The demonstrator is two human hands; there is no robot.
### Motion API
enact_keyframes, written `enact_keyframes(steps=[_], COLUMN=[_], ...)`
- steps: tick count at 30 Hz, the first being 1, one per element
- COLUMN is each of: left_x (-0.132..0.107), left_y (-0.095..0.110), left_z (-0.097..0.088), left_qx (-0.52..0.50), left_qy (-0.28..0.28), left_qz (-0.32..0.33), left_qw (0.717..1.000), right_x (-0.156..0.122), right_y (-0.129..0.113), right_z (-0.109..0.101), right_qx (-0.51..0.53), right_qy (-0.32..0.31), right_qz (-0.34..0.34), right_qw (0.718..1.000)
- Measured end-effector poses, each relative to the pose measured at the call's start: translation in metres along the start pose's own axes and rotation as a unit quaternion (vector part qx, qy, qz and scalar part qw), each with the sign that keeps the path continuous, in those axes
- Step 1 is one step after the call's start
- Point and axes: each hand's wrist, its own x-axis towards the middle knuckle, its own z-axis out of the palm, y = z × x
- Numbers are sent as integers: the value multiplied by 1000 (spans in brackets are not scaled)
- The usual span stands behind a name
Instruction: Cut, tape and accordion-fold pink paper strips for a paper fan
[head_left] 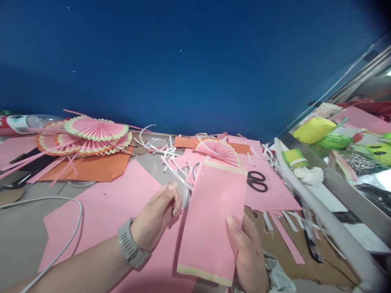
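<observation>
My right hand (250, 252) grips a pink paper strip (210, 219) by its lower right side, thumb on top and fingers behind. The strip is raised and tilted, with a pale yellow band along its top and bottom edges. Just left of it is my left hand (163, 211), with a grey watch on the wrist. Its fingers are curled in with the thumb pressed against them; whatever may be inside is hidden. Under both hands lies a large pink sheet (116, 219). Beyond the strip sits a pleated pink half-fan (217, 150) with a yellow edge.
Finished-looking pleated fans (94, 134) are stacked at the back left on orange paper (100, 169). Black-handled scissors (257, 181) lie right of the strip. White paper scraps (171, 156) litter the back. A box cutter (311, 244) rests on cardboard (275, 248). A cable (77, 219) loops at left.
</observation>
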Motion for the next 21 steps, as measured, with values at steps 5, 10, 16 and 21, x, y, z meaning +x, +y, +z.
enact_keyframes(steps=[5, 10, 16, 21], left_x=[-2, -1, -3, -8], left_y=[5, 5, -4, -3], left_z=[6, 6, 1, 4], left_qx=[-8, -8, -38, -47], left_qy=[13, 35, -27, -36], left_qz=[-17, -43, -22, 1], left_qw=[1000, 998, 999, 998], right_x=[-2, -4, -7, -5], right_y=[-1, -3, 5, 6], right_z=[1, 1, -4, -3], right_qx=[29, 38, 7, 14], right_qy=[-28, -69, -88, -89], right_qz=[25, 40, 55, 33], right_qw=[999, 996, 995, 995])
